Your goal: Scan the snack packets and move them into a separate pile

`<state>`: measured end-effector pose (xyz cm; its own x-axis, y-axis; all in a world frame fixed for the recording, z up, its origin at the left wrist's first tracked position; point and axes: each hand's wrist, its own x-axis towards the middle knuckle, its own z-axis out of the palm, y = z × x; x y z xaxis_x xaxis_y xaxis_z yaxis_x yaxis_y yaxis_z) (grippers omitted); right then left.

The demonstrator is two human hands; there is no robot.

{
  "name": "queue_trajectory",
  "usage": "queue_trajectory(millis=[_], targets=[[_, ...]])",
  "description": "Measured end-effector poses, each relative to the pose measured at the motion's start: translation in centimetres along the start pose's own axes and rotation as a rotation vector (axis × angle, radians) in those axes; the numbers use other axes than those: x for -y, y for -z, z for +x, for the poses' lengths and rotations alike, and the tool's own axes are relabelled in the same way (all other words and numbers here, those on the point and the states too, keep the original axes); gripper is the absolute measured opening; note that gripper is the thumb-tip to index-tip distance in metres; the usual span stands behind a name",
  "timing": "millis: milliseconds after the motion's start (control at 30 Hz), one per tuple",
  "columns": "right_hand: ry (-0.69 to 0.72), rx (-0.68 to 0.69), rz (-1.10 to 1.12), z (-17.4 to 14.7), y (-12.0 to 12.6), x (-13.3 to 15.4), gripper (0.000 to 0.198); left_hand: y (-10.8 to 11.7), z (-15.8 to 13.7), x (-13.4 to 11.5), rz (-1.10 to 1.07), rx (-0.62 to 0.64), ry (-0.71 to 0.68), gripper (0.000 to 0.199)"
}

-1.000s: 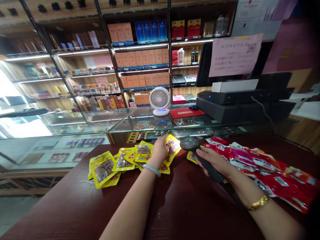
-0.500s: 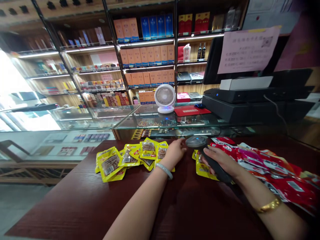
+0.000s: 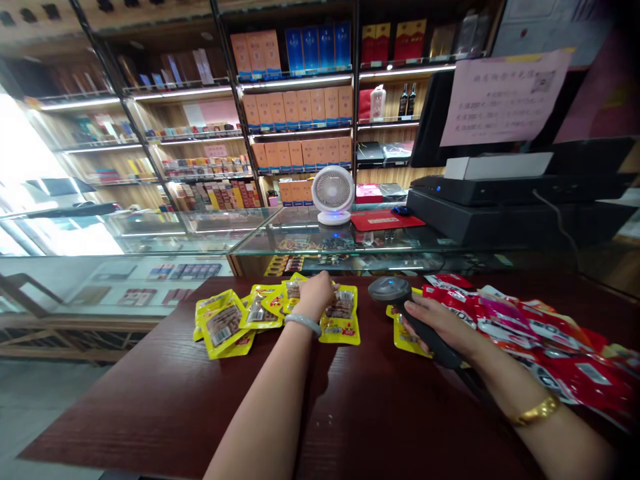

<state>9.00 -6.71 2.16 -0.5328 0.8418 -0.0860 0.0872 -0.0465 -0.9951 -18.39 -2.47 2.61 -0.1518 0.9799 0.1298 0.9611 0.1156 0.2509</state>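
left hand (image 3: 319,293) over yellow packets (image 3: 223,327), grip hidden | right hand (image 3: 443,323) wrapped round scanner (image 3: 391,291), blue light (image 3: 391,283) lit | more yellow packets (image 3: 408,341) beneath scanner, partly hidden | red packets (image 3: 590,383) heaped beside right hand on tabletop (image 3: 165,393) | fan (image 3: 333,190), red mat (image 3: 393,221) on glass case (image 3: 260,239) behind | pink sign (image 3: 503,100) on monitor (image 3: 431,120)

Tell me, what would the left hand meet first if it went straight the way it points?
The left hand would likely meet the glass case ahead, though depth is unclear and it might brush yellow packs first.
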Motion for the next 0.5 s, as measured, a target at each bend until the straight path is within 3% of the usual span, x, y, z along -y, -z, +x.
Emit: queue_trajectory(millis=[133, 500], targets=[[0.007, 0.014, -0.006, -0.1, 0.2, 0.1, 0.046, -0.3, 0.5, -0.8, -0.281, -0.034, -0.015, 0.020], [-0.027, 0.019, 0.024, -0.3, -0.2, 0.5, 0.053, -1.2, 0.3, -1.3, -0.379, -0.071, -0.071, 0.010]])
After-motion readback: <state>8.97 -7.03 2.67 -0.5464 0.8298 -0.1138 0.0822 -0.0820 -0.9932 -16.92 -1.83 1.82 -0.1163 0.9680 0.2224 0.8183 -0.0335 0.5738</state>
